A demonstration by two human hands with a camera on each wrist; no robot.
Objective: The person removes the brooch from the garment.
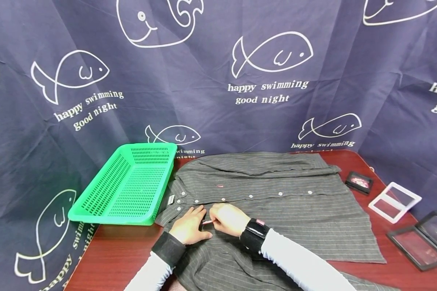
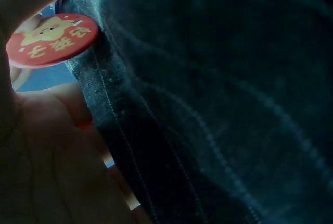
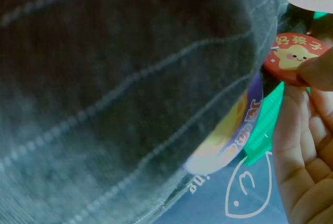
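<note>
A dark grey striped button-up shirt (image 1: 291, 218) lies spread over the table. My left hand (image 1: 190, 227) holds its cloth near the collar, with several fingers behind the fabric in the left wrist view. Close beside it, my right hand (image 1: 228, 219) pinches a round red badge (image 3: 291, 57) with a yellow star face, its thumb on the front. From the head view the badge shows only as a thin edge between the hands. A second round badge (image 3: 229, 138), purple and yellow, is partly hidden by the shirt in the right wrist view.
A green plastic basket (image 1: 159, 190) stands at the left. On the right lie a small black case (image 1: 359, 182) with a red item inside, a white frame (image 1: 400, 217) and an opened dark frame (image 1: 422, 264). A printed blue curtain (image 1: 211, 109) hangs behind the red-brown table (image 1: 113, 246).
</note>
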